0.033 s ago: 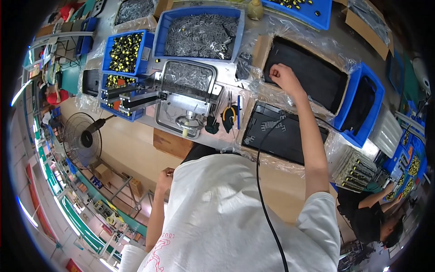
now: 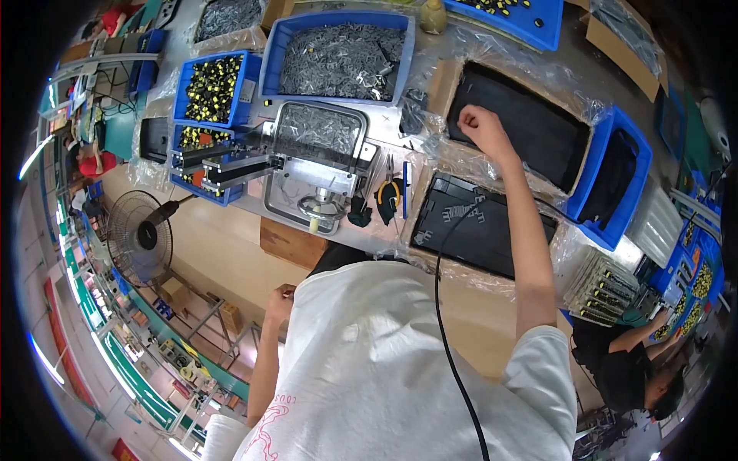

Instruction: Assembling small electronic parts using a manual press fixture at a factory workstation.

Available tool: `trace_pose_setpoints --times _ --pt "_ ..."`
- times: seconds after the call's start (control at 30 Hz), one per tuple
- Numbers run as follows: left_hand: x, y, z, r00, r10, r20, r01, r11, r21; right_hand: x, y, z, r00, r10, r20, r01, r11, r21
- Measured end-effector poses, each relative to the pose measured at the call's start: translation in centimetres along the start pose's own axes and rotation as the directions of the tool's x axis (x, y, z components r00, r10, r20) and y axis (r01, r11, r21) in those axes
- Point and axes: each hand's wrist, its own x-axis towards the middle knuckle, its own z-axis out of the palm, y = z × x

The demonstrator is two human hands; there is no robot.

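My right hand (image 2: 482,129) is over the left part of a black sheet or tray (image 2: 530,115) that lies in a plastic-lined cardboard box. Its fingers are curled and pressed together; anything between them is too small to make out. Low at my left side, by my shirt, my left hand (image 2: 280,303) has its fingers bent inward, and what they hold, if anything, is hidden. Below my right forearm lies a black tray (image 2: 469,242) with a few small grey clip-like parts (image 2: 463,210) on it, also in plastic lining.
A metal fixture (image 2: 319,175) stands at the bench's front edge, beside yellow-handled pliers (image 2: 390,196). Behind it sits a blue bin (image 2: 269,65) of grey parts. A black cable (image 2: 446,338) crosses my shirt. A fan (image 2: 142,234) stands left; a co-worker (image 2: 623,369) is at right.
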Motion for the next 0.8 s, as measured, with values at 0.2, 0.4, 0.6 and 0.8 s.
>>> trace_pose_setpoints --times 0.2,0.4,0.6,0.8 --pt "-0.2 0.5 0.2 1.000 -0.006 0.009 0.006 1.000 0.022 0.1 -6.7 2.9 0.968 0.112 -0.227 0.064 0.758 0.649" --pt "-0.2 1.7 -0.4 0.999 0.034 -0.008 -0.034 0.999 0.011 0.4 -2.9 1.6 0.903 0.046 -0.427 -0.041 0.999 0.021" --pt "-0.2 1.1 -0.7 0.999 0.040 -0.019 -0.039 0.998 0.041 0.1 -1.1 2.1 0.993 -0.088 -0.084 0.057 0.947 -0.316" --pt "-0.7 1.8 -0.7 1.000 0.008 -0.003 -0.008 0.998 0.058 0.4 -1.4 1.4 1.000 0.011 -0.018 -0.016 0.950 -0.311"
